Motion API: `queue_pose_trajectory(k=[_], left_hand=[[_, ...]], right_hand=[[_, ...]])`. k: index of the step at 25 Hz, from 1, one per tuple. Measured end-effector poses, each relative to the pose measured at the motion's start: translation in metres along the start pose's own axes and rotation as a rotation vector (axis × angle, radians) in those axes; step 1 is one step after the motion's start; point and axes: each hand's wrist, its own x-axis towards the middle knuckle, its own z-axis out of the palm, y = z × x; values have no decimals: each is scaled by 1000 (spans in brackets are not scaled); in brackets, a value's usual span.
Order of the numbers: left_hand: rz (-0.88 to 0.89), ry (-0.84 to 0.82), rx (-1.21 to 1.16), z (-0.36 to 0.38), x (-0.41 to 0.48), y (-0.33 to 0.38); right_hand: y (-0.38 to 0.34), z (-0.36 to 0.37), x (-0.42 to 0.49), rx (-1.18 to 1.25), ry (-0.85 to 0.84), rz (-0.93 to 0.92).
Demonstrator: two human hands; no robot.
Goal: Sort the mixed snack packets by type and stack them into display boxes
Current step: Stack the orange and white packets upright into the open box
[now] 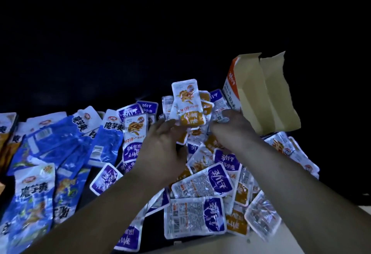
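Centre frame, the left hand (160, 149) grips a fanned bunch of white-and-orange packets (185, 101) above the heap of purple packets (200, 183). The right hand (230, 127) rests on the heap; its grip is unclear. The display box (261, 97) stands open at upper right, its contents hidden. Blue packets (60, 139) lie at left.

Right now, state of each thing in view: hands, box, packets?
left hand: grips the bunch of orange-and-white packets.
right hand: at the bunch's right edge, grip unclear.
orange-and-white packets: fanned, held upright over the pile.
display box: upright behind the pile, top flaps open.
purple packets: loose, overlapping, unsorted.
blue packets: lying flat at the left.
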Motion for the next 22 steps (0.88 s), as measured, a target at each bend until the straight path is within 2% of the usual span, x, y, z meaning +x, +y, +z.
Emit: queue_pose_trajectory(k=[3,5,8,10,12,13,14,16,17,20,22], left_hand=[[68,-128,55,1,8,0],[20,-254,27,-1,15,1],[-28,-338,-123,-2,23,5],[10,-237,-180,-6,25,6],[-24,-19,-225,-9,18,12],[-92,51,-382,-14,13,21],[-216,56,-666,-22,6,34],[-490,-80,-1285,-38,-11,57],[-565,-82,-1422,-41,-17,60],[-704,132,-1436,-43,-35,37],[-720,239,-1306,-49,-49,13]], right_hand=[[9,8,3,169,53,-53],[16,10,1,215,96,-142],[27,2,-15,178,137,-367],[33,-6,-32,41,182,-499],[35,-8,-50,-27,229,-614],[35,-6,-59,-12,229,-669],[36,1,-67,26,196,-701],[39,23,-83,109,51,-724],[42,34,-90,136,3,-729],[48,51,-101,195,-52,-658],[43,59,-104,189,-128,-587]])
